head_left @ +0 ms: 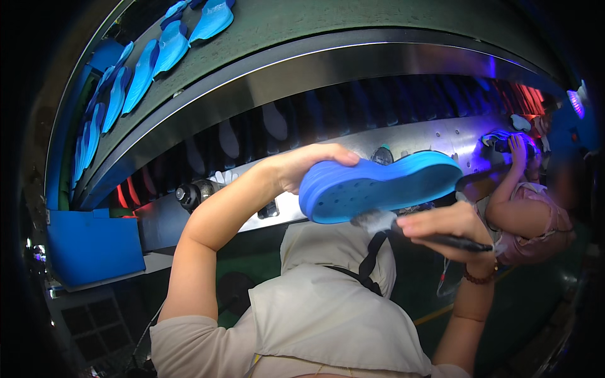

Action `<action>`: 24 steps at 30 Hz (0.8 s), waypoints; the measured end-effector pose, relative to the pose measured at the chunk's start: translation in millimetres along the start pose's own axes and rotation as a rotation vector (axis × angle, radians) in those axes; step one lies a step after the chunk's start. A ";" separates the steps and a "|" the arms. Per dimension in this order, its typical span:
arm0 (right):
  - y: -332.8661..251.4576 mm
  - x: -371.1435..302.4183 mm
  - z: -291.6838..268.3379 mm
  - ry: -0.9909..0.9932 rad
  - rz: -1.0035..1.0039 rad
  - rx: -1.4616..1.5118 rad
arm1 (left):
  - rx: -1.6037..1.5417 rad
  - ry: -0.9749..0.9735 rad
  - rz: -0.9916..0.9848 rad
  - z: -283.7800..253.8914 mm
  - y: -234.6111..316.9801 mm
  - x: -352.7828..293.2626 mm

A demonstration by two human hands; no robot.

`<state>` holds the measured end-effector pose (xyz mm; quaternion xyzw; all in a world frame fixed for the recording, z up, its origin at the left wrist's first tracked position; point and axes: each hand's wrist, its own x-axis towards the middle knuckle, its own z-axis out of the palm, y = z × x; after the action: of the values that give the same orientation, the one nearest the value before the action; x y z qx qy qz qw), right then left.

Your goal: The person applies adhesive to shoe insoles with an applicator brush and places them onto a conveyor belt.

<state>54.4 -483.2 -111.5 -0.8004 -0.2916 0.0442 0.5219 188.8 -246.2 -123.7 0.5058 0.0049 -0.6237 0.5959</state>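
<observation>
The left hand (pixel 302 165) is closed around the heel of a blue shoe sole (pixel 378 186), raised at chest height. The right hand (pixel 450 230) pinches a brush (pixel 428 234) beneath it. The sole appears light, flexible foam; an edge grip suits it.

Shoe sole (pixel 378 186): bright blue, plain, small dark round holes dotted on its underside. Brush (pixel 435 236) at 5 o'clock of it: black handle, whitish bristles. Apron (pixel 328 309): pale beige, black strap. Soles on conveyor belt (pixel 265 25), 11 o'clock: light blue on grey-green. Machine rail (pixel 302 69): bare silver steel. Bin (pixel 91 246) at 9 o'clock: solid blue. Co-worker's sleeve (pixel 542 220), 3 o'clock: pink. Red-purple glow at 2 o'clock.
</observation>
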 end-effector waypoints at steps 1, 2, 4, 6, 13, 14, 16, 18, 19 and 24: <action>-0.2 -2.6 -3.2 0.001 -0.027 0.052 | -0.017 0.002 0.013 -5.4 -3.9 0.1; -0.7 -3.7 -6.1 0.003 -0.054 0.104 | -0.034 0.004 0.026 -10.0 -6.7 -0.1; -2.5 -4.0 -9.7 0.180 0.331 0.112 | -0.031 -0.009 0.018 -13.7 -6.3 -0.9; 17.5 0.9 2.1 0.186 -0.017 0.061 | -0.062 0.052 0.080 -13.9 -3.4 -7.9; -14.1 -7.0 5.8 0.431 -0.019 0.149 | -0.364 -0.066 0.394 -24.0 -34.2 29.5; -0.7 -3.6 11.9 0.461 0.054 0.171 | -0.713 -0.256 0.530 -4.6 -34.0 43.6; 16.9 6.4 21.7 0.558 0.290 0.282 | -0.652 -0.369 0.516 2.6 -46.8 61.6; 33.5 12.7 18.4 0.606 0.357 0.296 | -0.738 -0.346 0.445 5.8 -57.7 77.4; 36.9 21.0 20.2 0.681 0.283 0.249 | -0.728 -0.222 0.437 15.1 -57.7 77.1; 31.4 15.4 45.1 0.407 -0.099 -0.395 | -0.572 -0.030 0.578 16.6 -57.0 79.3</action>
<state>63.5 -447.8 -155.3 -0.8637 -0.2224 -0.2005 0.4053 153.4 -298.3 -200.1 0.2912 0.0270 -0.4111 0.8634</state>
